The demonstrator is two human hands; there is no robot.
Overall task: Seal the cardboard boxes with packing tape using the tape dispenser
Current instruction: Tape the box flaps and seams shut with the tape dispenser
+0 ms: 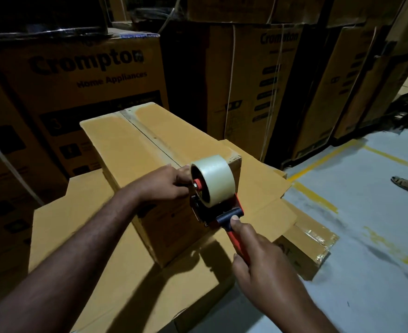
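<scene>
Sitting on wider cardboard [90, 236], the box [138, 140] fronts stacked Crompton cartons [90, 75].

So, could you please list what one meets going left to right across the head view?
Big brown printed cardboard carton marked Crompton → left hand → whitish roll of packing tape on the red and black tape dispenser → right hand gripping its handle → brown sandal on the grey floor.

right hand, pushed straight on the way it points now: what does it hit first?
Likely the near end of the cardboard box: the right hand points up-left along the tape dispenser handle it grips, whose head sits at that end. Contact there is unclear.
</scene>
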